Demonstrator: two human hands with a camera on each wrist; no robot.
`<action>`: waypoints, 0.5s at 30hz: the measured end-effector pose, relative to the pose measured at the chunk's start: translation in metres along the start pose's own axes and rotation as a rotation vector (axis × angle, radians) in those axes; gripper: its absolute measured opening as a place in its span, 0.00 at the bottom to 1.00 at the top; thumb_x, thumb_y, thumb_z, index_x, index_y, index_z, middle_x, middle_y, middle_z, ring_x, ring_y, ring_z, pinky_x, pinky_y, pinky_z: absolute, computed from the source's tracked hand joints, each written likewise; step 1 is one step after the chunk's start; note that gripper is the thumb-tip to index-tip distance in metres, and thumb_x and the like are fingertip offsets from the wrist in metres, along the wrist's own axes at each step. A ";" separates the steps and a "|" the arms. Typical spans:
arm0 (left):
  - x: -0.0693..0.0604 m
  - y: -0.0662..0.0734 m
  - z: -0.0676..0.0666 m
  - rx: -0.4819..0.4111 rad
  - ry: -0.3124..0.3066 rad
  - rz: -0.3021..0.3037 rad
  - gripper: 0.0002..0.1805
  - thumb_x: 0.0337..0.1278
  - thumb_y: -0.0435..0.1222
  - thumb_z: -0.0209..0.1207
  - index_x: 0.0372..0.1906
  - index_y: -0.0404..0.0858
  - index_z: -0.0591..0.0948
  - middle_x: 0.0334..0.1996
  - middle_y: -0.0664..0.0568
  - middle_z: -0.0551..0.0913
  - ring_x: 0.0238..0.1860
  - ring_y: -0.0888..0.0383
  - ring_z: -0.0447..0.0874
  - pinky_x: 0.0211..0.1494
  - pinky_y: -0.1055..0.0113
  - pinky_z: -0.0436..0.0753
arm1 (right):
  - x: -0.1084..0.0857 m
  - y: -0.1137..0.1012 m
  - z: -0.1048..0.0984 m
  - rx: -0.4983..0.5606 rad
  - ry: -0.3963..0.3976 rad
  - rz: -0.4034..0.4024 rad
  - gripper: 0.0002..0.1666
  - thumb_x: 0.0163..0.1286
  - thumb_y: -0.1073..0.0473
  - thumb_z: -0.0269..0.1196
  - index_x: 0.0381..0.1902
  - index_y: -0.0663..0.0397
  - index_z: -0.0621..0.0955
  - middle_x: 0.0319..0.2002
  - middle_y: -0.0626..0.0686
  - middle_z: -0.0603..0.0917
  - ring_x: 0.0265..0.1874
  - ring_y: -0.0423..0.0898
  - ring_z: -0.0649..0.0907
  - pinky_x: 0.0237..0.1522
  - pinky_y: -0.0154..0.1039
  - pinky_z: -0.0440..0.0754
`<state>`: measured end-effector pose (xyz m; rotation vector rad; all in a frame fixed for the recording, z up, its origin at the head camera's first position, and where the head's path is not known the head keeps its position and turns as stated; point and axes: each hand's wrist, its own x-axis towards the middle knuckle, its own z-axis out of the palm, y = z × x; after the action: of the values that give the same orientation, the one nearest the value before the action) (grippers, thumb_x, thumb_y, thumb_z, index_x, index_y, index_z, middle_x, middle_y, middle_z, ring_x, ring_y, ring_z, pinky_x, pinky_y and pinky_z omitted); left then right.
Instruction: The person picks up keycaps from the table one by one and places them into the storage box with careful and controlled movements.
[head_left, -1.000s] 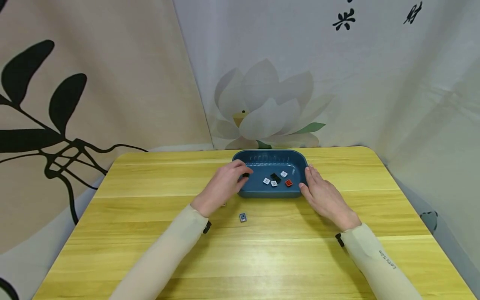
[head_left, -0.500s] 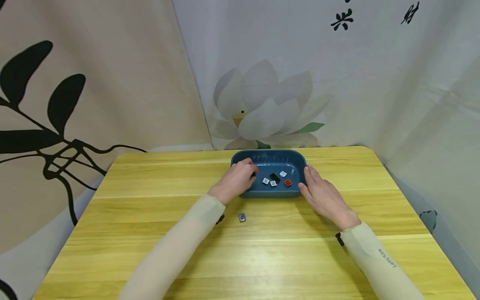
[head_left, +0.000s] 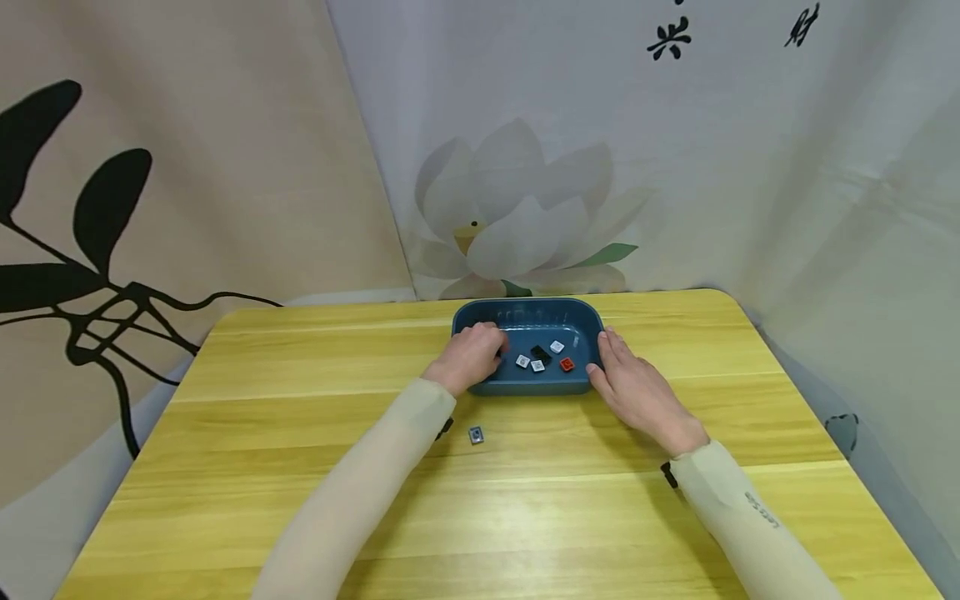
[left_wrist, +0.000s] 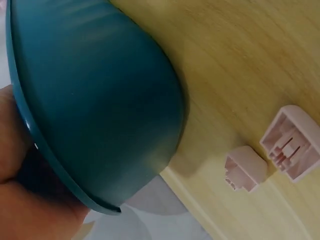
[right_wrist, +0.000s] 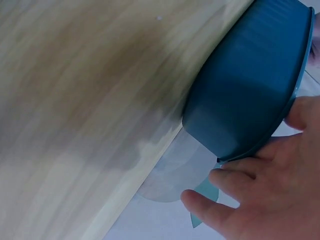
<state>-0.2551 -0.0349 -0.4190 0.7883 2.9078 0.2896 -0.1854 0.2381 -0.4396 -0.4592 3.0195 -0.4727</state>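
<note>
A blue tray (head_left: 532,388) stands near the back of the table with small keycaps in it. White keycaps (head_left: 557,347), a red keycap (head_left: 567,364) and a black keycap (head_left: 541,355) lie on its floor. My left hand (head_left: 467,357) reaches over the left rim with curled fingers, and a small dark keycap (head_left: 500,354) shows at its fingertips, mostly hidden. Fingers straight, my right hand (head_left: 641,396) rests against the tray's right end. Two keycaps lie on the table, a larger keycap (left_wrist: 296,142) and a smaller keycap (left_wrist: 246,168), stems up, pinkish in the left wrist view.
The wooden table (head_left: 570,517) reaches out in front of the tray. One loose keycap (head_left: 476,435) is visible there in the head view; the left forearm covers the other. Just behind the table's far edge hangs a printed curtain (head_left: 300,167).
My left hand has moved a little forward and further over the tray, its forearm swinging right. The right hand stays at the tray's end. The head view has shifted slightly.
</note>
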 end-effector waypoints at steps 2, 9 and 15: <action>-0.001 -0.002 0.001 0.019 0.001 0.003 0.11 0.70 0.33 0.65 0.53 0.40 0.89 0.50 0.46 0.84 0.50 0.51 0.84 0.57 0.57 0.84 | 0.001 -0.001 0.001 -0.002 0.001 -0.002 0.41 0.86 0.46 0.43 0.79 0.74 0.53 0.81 0.69 0.49 0.80 0.65 0.54 0.72 0.66 0.61; -0.011 -0.007 -0.004 0.029 0.082 0.026 0.16 0.70 0.40 0.66 0.58 0.41 0.87 0.54 0.46 0.83 0.52 0.52 0.83 0.60 0.57 0.82 | 0.001 -0.002 0.000 -0.005 -0.004 -0.006 0.41 0.86 0.45 0.43 0.79 0.75 0.53 0.81 0.70 0.49 0.79 0.66 0.54 0.72 0.65 0.62; -0.027 -0.019 -0.014 -0.073 0.193 0.017 0.20 0.71 0.41 0.64 0.63 0.41 0.84 0.61 0.47 0.80 0.59 0.50 0.81 0.66 0.51 0.78 | 0.000 0.000 -0.001 -0.004 -0.008 -0.005 0.41 0.86 0.46 0.43 0.79 0.75 0.53 0.81 0.70 0.50 0.79 0.66 0.54 0.72 0.65 0.62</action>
<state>-0.2439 -0.0669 -0.4076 0.8169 3.0487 0.4964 -0.1856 0.2381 -0.4390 -0.4680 3.0125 -0.4644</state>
